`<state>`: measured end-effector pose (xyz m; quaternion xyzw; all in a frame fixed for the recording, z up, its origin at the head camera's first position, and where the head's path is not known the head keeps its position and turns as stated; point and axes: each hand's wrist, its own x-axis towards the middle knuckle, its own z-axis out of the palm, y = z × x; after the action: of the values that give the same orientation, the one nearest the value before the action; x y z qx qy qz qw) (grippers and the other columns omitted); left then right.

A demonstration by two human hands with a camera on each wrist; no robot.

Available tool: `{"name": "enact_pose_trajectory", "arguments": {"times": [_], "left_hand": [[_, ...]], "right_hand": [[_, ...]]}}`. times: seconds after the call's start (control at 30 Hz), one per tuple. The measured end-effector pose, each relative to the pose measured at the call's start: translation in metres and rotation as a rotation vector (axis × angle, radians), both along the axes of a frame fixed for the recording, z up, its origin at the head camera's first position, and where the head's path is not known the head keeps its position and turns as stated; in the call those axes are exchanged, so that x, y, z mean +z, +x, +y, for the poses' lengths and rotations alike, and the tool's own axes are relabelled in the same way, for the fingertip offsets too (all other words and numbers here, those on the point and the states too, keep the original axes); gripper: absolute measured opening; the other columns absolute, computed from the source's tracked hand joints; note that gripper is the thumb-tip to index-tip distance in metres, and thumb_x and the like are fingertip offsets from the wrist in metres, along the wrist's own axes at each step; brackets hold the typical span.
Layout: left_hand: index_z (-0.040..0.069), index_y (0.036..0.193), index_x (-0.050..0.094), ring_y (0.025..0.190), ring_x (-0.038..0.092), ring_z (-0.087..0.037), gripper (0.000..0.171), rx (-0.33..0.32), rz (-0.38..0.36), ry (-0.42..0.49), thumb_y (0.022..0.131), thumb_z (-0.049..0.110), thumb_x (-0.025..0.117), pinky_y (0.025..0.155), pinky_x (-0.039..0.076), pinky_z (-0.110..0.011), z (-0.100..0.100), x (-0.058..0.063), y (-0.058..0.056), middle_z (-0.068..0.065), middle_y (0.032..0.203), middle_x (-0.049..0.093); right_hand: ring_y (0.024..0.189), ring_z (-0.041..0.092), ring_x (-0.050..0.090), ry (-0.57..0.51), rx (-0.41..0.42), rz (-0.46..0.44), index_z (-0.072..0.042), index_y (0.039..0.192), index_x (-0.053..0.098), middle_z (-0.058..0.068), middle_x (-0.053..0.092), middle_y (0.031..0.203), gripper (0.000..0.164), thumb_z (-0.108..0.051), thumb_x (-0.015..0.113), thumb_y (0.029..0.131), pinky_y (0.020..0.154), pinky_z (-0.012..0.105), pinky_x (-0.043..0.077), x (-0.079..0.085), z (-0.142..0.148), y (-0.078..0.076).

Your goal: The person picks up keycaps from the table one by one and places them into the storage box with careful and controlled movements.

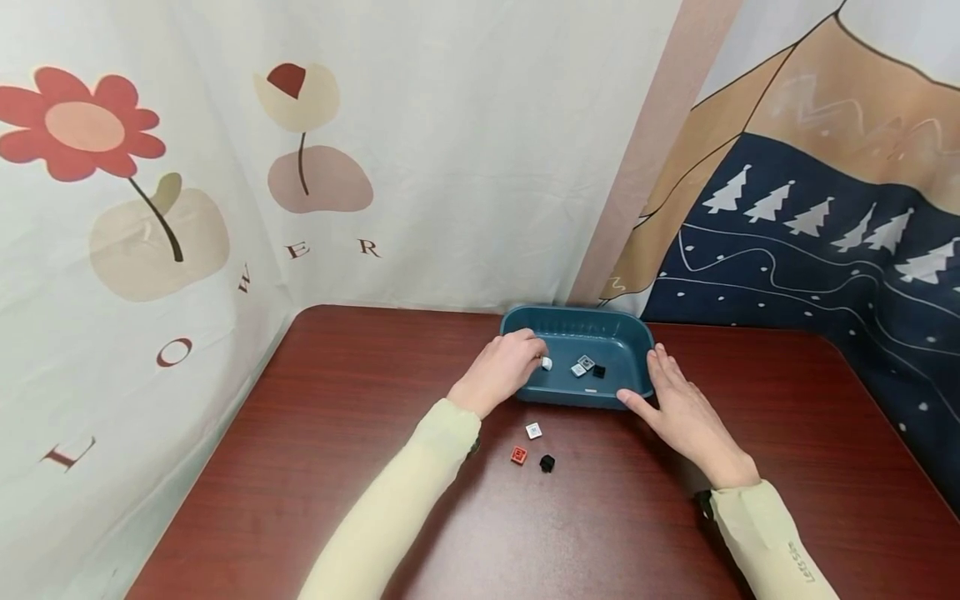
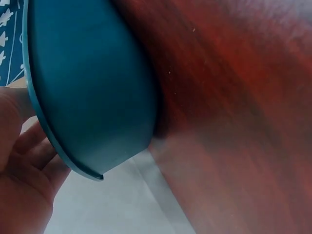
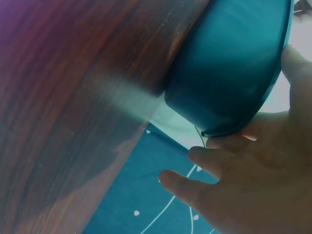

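Observation:
A dark teal plastic tray (image 1: 577, 398) stands near the back edge of the table. My left hand (image 1: 504, 367) reaches over its left end with curled fingers, pinching a small white block (image 1: 547, 363) at the fingertips. In the left wrist view, the tray's outer wall (image 2: 92, 83) covers part of that hand. The right hand (image 1: 686, 408) rests against the tray's right end, thumb at the front rim and fingers extended along the side. Inside the tray lie a white square piece (image 1: 578, 370), a grey one (image 1: 586, 362) and a black one (image 1: 599, 372).
On the brown table (image 1: 337, 467) before the tray are a white square piece (image 1: 533, 431), a red square piece (image 1: 518, 455) and a black piece (image 1: 547, 463). A pale printed curtain (image 1: 450, 167) hangs behind the table, and a dark blue patterned cloth (image 1: 787, 267) at the right.

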<state>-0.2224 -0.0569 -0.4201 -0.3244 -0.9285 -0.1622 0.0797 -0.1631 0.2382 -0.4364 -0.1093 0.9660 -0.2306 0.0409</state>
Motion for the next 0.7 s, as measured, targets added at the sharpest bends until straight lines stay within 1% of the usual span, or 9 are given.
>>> {"name": "enact_pose_trajectory", "arguments": {"times": [0.07,0.2,0.3,0.37,0.47,0.53,0.6,0.7], "left_hand": [[0.011,0.113,0.078,0.100,0.069,-0.017,0.015,0.010,-0.018,-0.026,0.099,0.013,0.072,0.085,0.058,-0.029,0.003,0.000,-0.003,-0.003,0.108,0.071],[0.012,0.115,0.078,0.101,0.069,-0.016,0.017,0.027,-0.057,-0.113,0.100,0.014,0.070,0.088,0.057,-0.029,0.007,0.000,-0.008,-0.003,0.111,0.073],[0.013,0.117,0.079,0.101,0.068,-0.016,0.018,0.031,-0.062,-0.179,0.101,0.015,0.070,0.089,0.057,-0.029,0.010,-0.001,-0.009,-0.002,0.111,0.073],[0.014,0.117,0.079,0.100,0.068,-0.016,0.019,0.033,-0.055,-0.201,0.101,0.015,0.070,0.090,0.056,-0.029,0.012,-0.001,-0.010,-0.002,0.111,0.074],[0.014,0.120,0.078,0.101,0.068,-0.015,0.021,0.045,-0.064,-0.209,0.099,0.017,0.072,0.091,0.056,-0.029,0.012,-0.001,-0.010,-0.002,0.114,0.073],[0.015,0.121,0.078,0.103,0.068,-0.015,0.023,0.049,-0.055,-0.211,0.099,0.018,0.073,0.092,0.056,-0.029,0.012,-0.001,-0.011,-0.002,0.116,0.073],[0.016,0.121,0.078,0.104,0.068,-0.016,0.024,0.049,-0.033,-0.204,0.098,0.019,0.074,0.092,0.056,-0.031,0.010,-0.001,-0.010,-0.003,0.117,0.072],[0.017,0.119,0.078,0.104,0.069,-0.016,0.021,0.038,0.028,-0.181,0.099,0.021,0.073,0.092,0.056,-0.033,0.008,0.001,-0.008,-0.002,0.117,0.072]], "right_hand": [[0.155,0.049,0.012,0.002,-0.001,-0.001,0.009,0.161,0.014,0.027,0.006,0.170,0.104,-0.067,0.050,0.100,0.114,0.073,0.019,0.000,0.000,0.000],[0.155,0.049,0.011,0.003,-0.003,-0.005,0.009,0.161,0.014,0.027,0.005,0.170,0.104,-0.067,0.050,0.100,0.115,0.073,0.018,0.001,-0.001,0.000],[0.155,0.049,0.011,0.002,-0.004,-0.006,0.009,0.161,0.014,0.027,0.005,0.170,0.104,-0.067,0.051,0.100,0.115,0.073,0.018,0.001,0.000,0.000],[0.155,0.049,0.010,0.000,-0.004,-0.005,0.009,0.161,0.014,0.027,0.005,0.170,0.104,-0.067,0.050,0.100,0.115,0.073,0.018,0.001,0.000,0.000],[0.154,0.049,0.011,0.000,-0.007,-0.007,0.009,0.161,0.013,0.027,0.005,0.170,0.104,-0.067,0.050,0.100,0.115,0.073,0.018,0.000,-0.001,0.000],[0.154,0.050,0.011,0.000,-0.008,-0.008,0.008,0.161,0.013,0.026,0.004,0.170,0.104,-0.067,0.050,0.100,0.115,0.073,0.018,0.000,-0.001,0.000],[0.154,0.049,0.011,0.001,-0.009,-0.012,0.008,0.161,0.013,0.026,0.004,0.170,0.104,-0.068,0.050,0.100,0.115,0.073,0.018,0.000,-0.001,0.000],[0.155,0.049,0.011,0.003,-0.010,-0.013,0.008,0.162,0.013,0.026,0.004,0.170,0.104,-0.068,0.050,0.100,0.115,0.073,0.018,0.000,0.000,0.000]]}}
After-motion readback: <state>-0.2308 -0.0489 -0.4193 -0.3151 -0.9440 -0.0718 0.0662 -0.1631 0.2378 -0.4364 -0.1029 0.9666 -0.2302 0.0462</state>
